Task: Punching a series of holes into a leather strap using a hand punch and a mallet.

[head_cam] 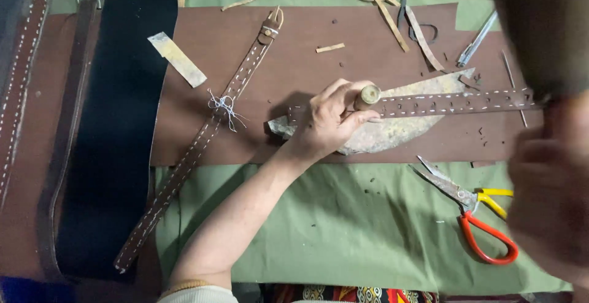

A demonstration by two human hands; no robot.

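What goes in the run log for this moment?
left hand: grips punch tool upright on stitched strap | right hand: blurred, near camera | scissors: idle on green cloth

Even, soft overhead light; faint shadows under left hand; near right hand blurred, dark.

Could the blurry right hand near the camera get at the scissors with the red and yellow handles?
Probably yes. The right hand is raised just beside the red-and-yellow-handled scissors, which lie alone on the green cloth with nothing over them. Whether that hand already holds something is too blurred to tell.
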